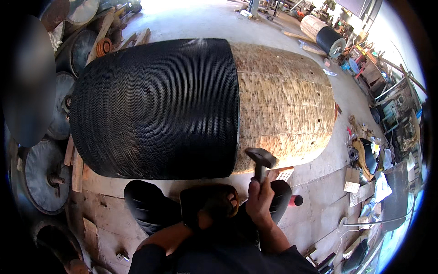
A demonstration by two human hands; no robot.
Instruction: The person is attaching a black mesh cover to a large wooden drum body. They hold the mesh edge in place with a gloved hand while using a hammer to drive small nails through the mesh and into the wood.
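Note:
In my right hand is a hammer, gripped by its handle and held upright. The hammer's head overlaps the lower edge of a large drum's bare, pitted wooden part in view; I cannot tell if they touch. A black ribbed covering wraps the drum's left part. Between my knees sits a dark open container, with my left hand at or inside it. Only some fingertips show by its right rim; deep shadow hides the rest, and anything held.
Round drum ends and timber line the left side. A smaller drum lies at the far right. Scrap, boxes and machine parts crowd the right wall. A red cylindrical object stands beside my right knee, near a perforated brick.

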